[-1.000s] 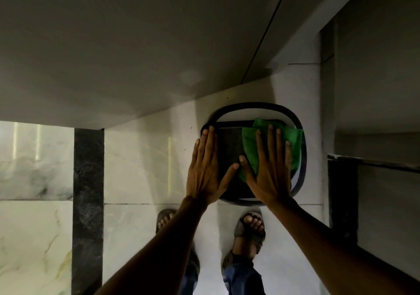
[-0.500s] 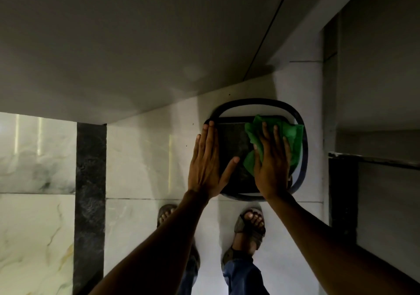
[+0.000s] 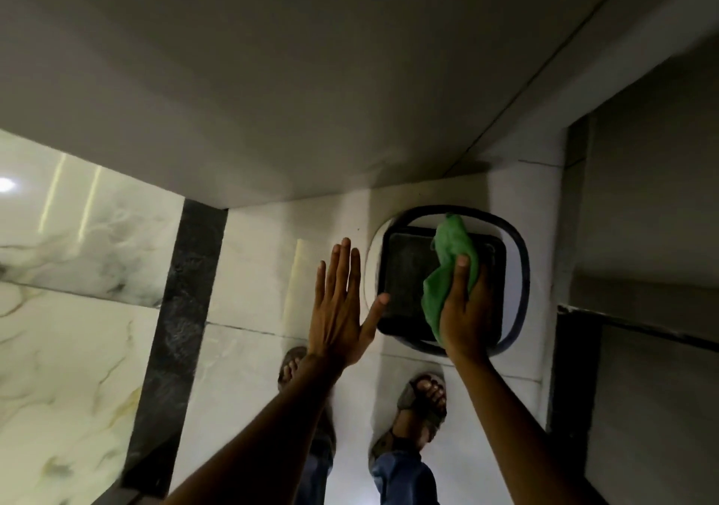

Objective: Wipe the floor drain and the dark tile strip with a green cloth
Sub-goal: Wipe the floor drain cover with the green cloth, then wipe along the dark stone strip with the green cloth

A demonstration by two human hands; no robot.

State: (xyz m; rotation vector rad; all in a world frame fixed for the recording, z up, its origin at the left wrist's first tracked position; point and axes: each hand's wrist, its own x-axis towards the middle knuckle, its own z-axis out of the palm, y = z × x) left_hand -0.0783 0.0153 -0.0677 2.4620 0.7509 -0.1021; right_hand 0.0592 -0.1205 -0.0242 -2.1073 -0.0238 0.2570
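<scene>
The floor drain (image 3: 404, 275) is a dark square cover inside a rounded dark ring on the pale floor, right of centre. My right hand (image 3: 465, 310) grips a bunched green cloth (image 3: 449, 267) over the drain's right half. My left hand (image 3: 340, 306) is flat with fingers spread on the white tile just left of the drain, its thumb tip at the drain's lower left edge. The dark tile strip (image 3: 181, 310) runs down the floor further left, apart from both hands.
My two sandalled feet (image 3: 424, 395) stand below the drain. A grey wall or slab (image 3: 311, 76) overhangs the top of the view. A dark-framed panel (image 3: 576, 368) rises at the right. Glossy marble tiles (image 3: 70, 310) lie left of the strip.
My right hand has gathered the flat cloth into a bunch and gripped it. My left hand has slid left off the drain cover onto the white tile.
</scene>
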